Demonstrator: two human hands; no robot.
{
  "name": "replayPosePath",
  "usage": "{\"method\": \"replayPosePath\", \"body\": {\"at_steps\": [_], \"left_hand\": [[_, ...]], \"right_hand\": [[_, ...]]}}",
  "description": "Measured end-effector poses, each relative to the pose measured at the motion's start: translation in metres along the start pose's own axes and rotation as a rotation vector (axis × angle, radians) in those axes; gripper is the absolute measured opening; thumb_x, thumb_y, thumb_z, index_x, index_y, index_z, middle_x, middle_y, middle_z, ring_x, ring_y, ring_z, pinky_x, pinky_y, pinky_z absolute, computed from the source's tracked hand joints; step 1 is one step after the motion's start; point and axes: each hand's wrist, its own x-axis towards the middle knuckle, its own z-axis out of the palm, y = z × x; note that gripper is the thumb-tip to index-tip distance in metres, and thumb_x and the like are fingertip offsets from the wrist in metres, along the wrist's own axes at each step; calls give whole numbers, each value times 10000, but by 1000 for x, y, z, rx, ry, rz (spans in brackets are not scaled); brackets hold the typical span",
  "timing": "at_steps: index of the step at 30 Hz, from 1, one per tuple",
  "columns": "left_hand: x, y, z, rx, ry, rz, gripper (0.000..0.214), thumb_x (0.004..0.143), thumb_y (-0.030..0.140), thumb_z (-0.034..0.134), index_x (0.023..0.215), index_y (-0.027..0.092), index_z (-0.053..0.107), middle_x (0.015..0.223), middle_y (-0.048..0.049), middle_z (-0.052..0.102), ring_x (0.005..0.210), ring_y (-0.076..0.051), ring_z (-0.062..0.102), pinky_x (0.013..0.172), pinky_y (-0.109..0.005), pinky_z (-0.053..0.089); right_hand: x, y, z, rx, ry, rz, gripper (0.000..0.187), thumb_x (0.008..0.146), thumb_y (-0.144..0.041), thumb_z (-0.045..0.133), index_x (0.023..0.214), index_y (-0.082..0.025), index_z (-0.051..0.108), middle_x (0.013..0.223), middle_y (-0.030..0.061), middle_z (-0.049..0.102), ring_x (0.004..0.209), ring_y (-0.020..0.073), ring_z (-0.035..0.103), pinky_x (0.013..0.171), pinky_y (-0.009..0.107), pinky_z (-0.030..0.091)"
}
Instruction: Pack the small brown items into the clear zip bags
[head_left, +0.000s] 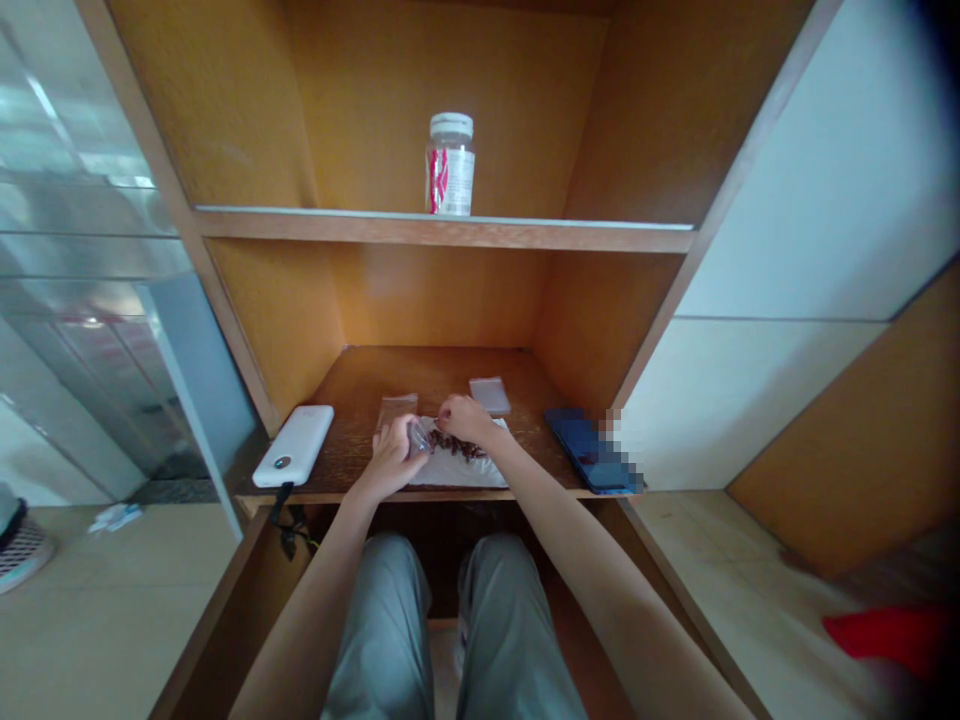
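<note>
My left hand [394, 458] is closed on a small clear plastic bag [418, 438], its mouth turned toward the pile beside it. Small dark reddish-brown pieces [461, 446] lie heaped on a white paper sheet [454, 472]; their exact kind is too small to make out. Over the far edge of this heap, my right hand [466, 418] has its fingertips pinched together, close to the bag. Whatever sits between those fingertips is hidden. Another clear plastic bag [397, 404] lies flat just behind my left hand.
A stack of clear bags [490, 395] rests behind my right hand. On the left is a white power bank [294, 446] with a black cable; at the right edge lies a dark phone [592, 452]. A white-capped jar [450, 165] stands on the shelf [525, 232] above.
</note>
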Motion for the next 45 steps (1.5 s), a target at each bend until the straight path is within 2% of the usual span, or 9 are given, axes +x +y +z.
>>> {"method": "replayPosePath", "body": {"at_steps": [6, 9, 15, 18, 21, 27, 35, 42, 45], "left_hand": [[1, -1, 1, 0, 1, -45, 465, 700, 247, 462, 1135, 193, 307, 1152, -101, 429, 1128, -266, 374, 928, -434, 268], [2, -3, 3, 4, 4, -54, 445, 717, 269, 448, 1129, 180, 306, 1129, -109, 428, 1121, -269, 382, 925, -429, 278], [2, -4, 4, 21, 14, -63, 417, 716, 276, 440, 1103, 168, 325, 1088, -106, 435, 1097, -276, 399, 914, -435, 296], [2, -4, 3, 6, 19, -64, 439, 709, 276, 448, 1114, 175, 314, 1116, -105, 432, 1113, -272, 393, 926, -431, 284], [2, -5, 4, -13, 22, -60, 464, 701, 265, 453, 1129, 170, 302, 1143, -112, 434, 1136, -268, 382, 935, -425, 271], [4, -9, 7, -15, 41, -71, 436, 705, 254, 442, 1115, 178, 316, 1143, -107, 441, 1132, -257, 391, 930, -428, 268], [3, -8, 7, -27, 49, -66, 428, 705, 256, 444, 1109, 184, 324, 1145, -103, 445, 1126, -253, 395, 929, -418, 273], [3, -8, 6, -14, 42, -61, 427, 706, 258, 443, 1107, 182, 318, 1140, -99, 446, 1126, -252, 397, 929, -406, 274], [3, -7, 6, -9, 40, -59, 426, 705, 255, 444, 1103, 172, 318, 1136, -105, 443, 1124, -256, 396, 931, -414, 271]], "right_hand": [[-6, -3, -10, 498, 88, -83, 168, 733, -263, 572, 801, -130, 649, 731, 42, 662, 633, 97, 576, 583, 189, 419], [-12, -14, -15, 558, 55, -153, 178, 718, -291, 595, 776, -133, 652, 701, 26, 652, 617, 90, 561, 577, 186, 410], [-16, -25, -17, 545, 5, -208, 154, 751, -241, 556, 813, -161, 672, 796, 24, 675, 707, 98, 591, 664, 195, 422], [-15, -21, -15, 493, 62, -158, 168, 779, -204, 508, 819, -152, 663, 798, 32, 672, 714, 102, 592, 673, 199, 421], [-18, -18, -14, 321, 85, -96, 155, 759, -169, 511, 787, -146, 662, 788, 51, 664, 724, 120, 587, 673, 207, 411], [-30, -19, -8, 71, -99, -169, 139, 714, -179, 547, 751, -188, 680, 762, 45, 649, 711, 144, 583, 636, 218, 384], [-32, -21, -7, 35, -146, -165, 100, 678, -246, 616, 749, -204, 671, 793, 45, 648, 731, 154, 579, 635, 222, 374], [-33, -21, -5, 29, -92, -144, 167, 751, -183, 502, 718, -186, 666, 786, 60, 654, 713, 154, 580, 637, 230, 376], [-31, -19, -7, 89, -14, -121, 169, 759, -174, 505, 730, -181, 671, 778, 56, 652, 726, 145, 577, 653, 228, 383]]}}
